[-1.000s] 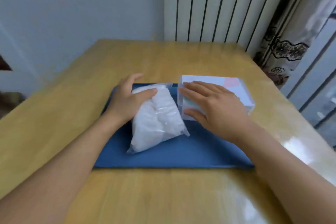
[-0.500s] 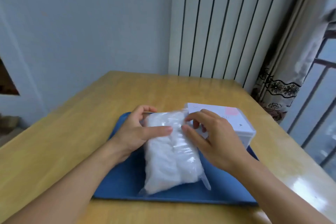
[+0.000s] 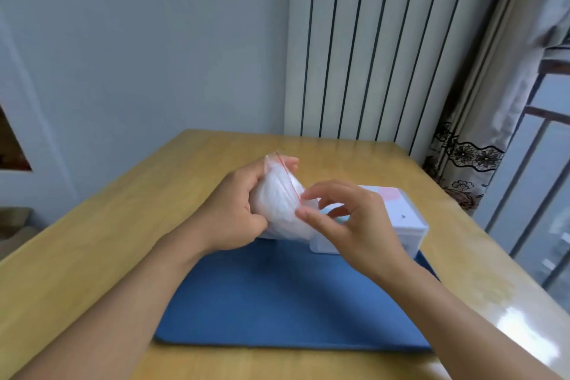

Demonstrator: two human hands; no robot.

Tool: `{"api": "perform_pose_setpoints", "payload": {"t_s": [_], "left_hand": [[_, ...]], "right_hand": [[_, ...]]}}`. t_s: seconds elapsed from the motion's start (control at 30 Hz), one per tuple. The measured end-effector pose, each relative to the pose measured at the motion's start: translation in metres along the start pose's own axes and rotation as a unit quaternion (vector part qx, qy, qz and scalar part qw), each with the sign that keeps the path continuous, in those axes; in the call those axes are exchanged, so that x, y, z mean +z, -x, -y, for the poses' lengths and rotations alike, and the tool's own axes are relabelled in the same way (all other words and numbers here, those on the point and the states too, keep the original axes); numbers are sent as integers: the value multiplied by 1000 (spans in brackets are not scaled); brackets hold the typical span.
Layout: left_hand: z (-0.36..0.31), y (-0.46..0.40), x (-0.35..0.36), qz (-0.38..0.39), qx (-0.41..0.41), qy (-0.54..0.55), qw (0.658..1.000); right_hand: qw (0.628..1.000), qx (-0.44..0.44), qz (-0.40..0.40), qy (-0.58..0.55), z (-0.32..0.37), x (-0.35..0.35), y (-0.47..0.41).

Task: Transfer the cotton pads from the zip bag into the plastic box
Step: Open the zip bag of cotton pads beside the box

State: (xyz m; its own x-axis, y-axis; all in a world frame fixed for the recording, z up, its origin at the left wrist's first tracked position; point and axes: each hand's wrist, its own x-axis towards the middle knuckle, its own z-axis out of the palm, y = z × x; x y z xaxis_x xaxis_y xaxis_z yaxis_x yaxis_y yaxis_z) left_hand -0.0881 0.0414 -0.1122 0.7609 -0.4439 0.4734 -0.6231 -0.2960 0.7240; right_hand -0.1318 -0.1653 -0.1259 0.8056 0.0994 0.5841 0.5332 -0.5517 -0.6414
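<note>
A clear zip bag [image 3: 279, 199] stuffed with white cotton pads is held up above the blue mat, its red zip line facing me. My left hand [image 3: 236, 210] grips the bag from the left, fingers curled round it. My right hand [image 3: 348, 220] pinches the bag's right corner by the zip line between thumb and forefinger. The white plastic box [image 3: 404, 216], lid closed with a pink mark on top, stands on the mat behind my right hand, partly hidden by it.
The blue mat [image 3: 287, 296] lies on a wooden table [image 3: 101, 241]. A white ribbed radiator [image 3: 379, 40] stands behind the table's far edge. A patterned curtain [image 3: 481, 145] and a window are at the right.
The bag has been lifted off the mat and turned so its zip end faces up. My right hand has shifted from the bag's side to its zip corner. The view has tilted upward.
</note>
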Motion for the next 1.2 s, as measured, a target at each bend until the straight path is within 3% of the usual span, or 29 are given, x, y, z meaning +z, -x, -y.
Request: {"api": "perform_pose_setpoints", "payload": {"t_s": [0.07,0.17,0.3,0.47,0.67,0.93,1.2], "left_hand": [[-2,-1,4,-22,-5,-8,1000],[-5,1,21,-147,58,-83,984],[-6,14,44,-299,85,-134,941],[-6,28,47,-232,66,-38,970],[-5,33,37,-128,132,-113,977],[-1,31,41,-175,117,-164,964],[1,29,38,-127,90,-106,982]], "right_hand": [[999,-8,-13,44,-3,5,0],[995,-18,-74,69,0,13,0],[991,81,-68,-76,10,19,12],[941,199,-17,-273,16,19,29],[877,271,-26,-395,23,25,33],[893,293,-59,-338,19,27,31],[898,280,-53,-336,14,28,32]]}}
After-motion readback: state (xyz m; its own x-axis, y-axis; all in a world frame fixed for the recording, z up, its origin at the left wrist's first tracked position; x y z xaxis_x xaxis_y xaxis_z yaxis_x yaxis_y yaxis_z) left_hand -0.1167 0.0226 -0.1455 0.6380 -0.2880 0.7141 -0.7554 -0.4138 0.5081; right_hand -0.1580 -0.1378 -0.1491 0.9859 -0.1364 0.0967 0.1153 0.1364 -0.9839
